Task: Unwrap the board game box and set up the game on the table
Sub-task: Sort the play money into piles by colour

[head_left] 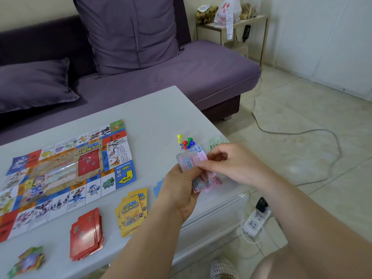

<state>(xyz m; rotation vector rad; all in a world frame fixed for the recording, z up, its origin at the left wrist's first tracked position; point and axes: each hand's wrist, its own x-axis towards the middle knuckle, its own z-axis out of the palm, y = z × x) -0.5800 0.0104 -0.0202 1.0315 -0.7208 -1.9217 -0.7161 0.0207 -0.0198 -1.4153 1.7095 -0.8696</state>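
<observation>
— Where was the money?
— The stack of play notes [209,183] sat in the left hand [181,190], fingers curled round it, above the table [153,109] near its right edge. The right hand [231,164] pinched the top pink note [198,158].
— And the board?
— The game board [66,172] lay flat, well to the left.
— Anything hidden?
— Green notes [216,142] showed partly behind the right hand. The left wrist cut off a blue card [159,187], perhaps several.

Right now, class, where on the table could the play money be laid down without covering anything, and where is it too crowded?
Bare table lies beyond the game board, toward the sofa, and between the board and the pawns. Crowded: the near strip with red cards and yellow cards, and the right corner with green notes.
</observation>
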